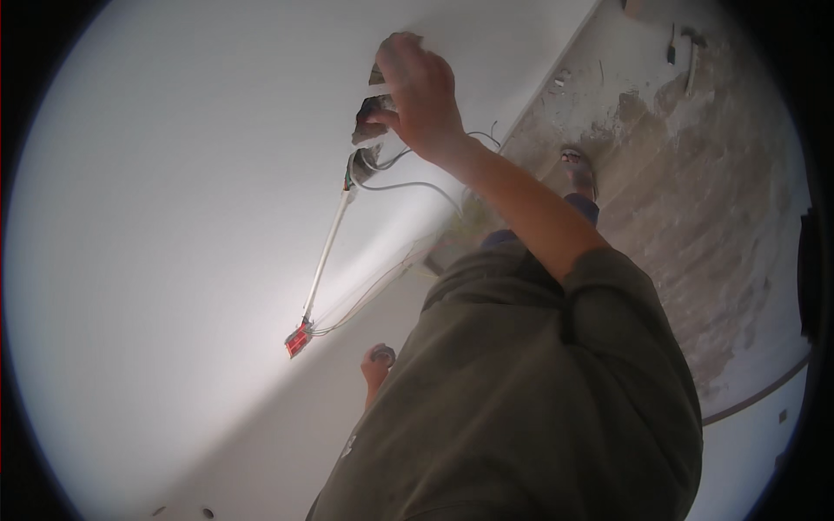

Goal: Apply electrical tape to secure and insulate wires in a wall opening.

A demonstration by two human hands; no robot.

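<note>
My right hand point(424, 95) reaches up to a rough, elongated hole point(370, 122) in the white wall point(191, 191). Its thumb and fingers are spread apart along the hole, with the fingertips bent at its upper end and partly hidden. A pale strip point(377, 89) crosses the hole near the fingers. Below the hand, grey cables point(400, 185) come out of the hole's lower end. Low beside my body, my left hand point(375, 369) is closed around a small, dark, rounded thing point(383, 354), whose kind I cannot make out.
A white conduit point(327, 253) runs from the hole to a red electrical box point(298, 339) set in the wall, with thin wires point(360, 304) hanging beside it. On the stained floor point(695, 226) at right lie a hammer point(692, 62) and a dark-handled tool point(671, 45). My sandalled foot point(579, 167) stands near the wall.
</note>
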